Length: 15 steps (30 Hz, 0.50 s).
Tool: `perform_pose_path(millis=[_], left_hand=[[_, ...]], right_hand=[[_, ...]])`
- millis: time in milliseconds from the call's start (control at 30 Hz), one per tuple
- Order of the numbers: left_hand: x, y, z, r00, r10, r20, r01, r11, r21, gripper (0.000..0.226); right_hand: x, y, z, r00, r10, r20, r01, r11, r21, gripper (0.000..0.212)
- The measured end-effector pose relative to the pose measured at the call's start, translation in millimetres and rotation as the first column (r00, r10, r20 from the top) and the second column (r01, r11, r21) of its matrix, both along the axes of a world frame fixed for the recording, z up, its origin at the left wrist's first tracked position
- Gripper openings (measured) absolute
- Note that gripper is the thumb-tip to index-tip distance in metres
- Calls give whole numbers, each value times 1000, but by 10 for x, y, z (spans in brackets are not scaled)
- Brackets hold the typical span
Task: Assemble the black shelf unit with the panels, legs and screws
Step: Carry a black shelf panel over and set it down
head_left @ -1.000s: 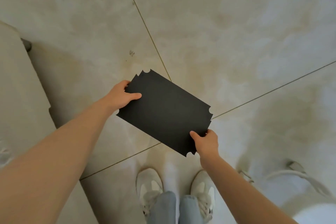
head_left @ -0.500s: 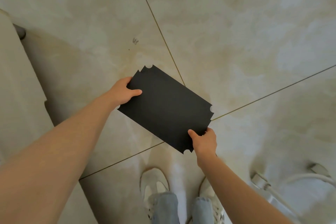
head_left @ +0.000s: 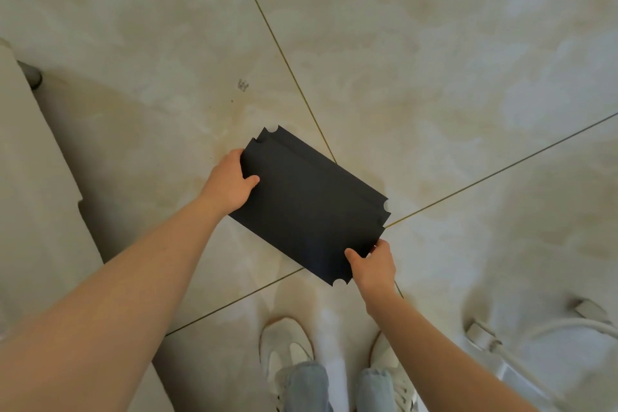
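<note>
Panel [head_left: 311, 207], one, gripped by left hand [head_left: 230, 185], right hand [head_left: 374, 267].

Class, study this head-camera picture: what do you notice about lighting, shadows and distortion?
Head view: soft, even light, no hard glare on the floor; a dim shadow lies beside the pale furniture at left; the wide lens enlarges the left forearm near the edge; the black panel looks sharp.
</note>
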State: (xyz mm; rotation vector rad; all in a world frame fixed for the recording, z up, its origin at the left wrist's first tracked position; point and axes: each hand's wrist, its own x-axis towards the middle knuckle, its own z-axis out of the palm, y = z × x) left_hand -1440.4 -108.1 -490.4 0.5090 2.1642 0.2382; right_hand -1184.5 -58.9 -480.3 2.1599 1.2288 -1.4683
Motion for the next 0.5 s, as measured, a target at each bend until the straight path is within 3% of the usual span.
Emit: perform_pose_path(millis=[233,500], left_hand=[[83,-22,412,976,-188,-109,185,982,-30,60],[459,97,1754,955,-280,-102,286,957,53,47]], right_hand=[[69,129,407,967,253,-9,-253,967,39,54],[164,360,1715,883,466,-53,-450,873,190,49]])
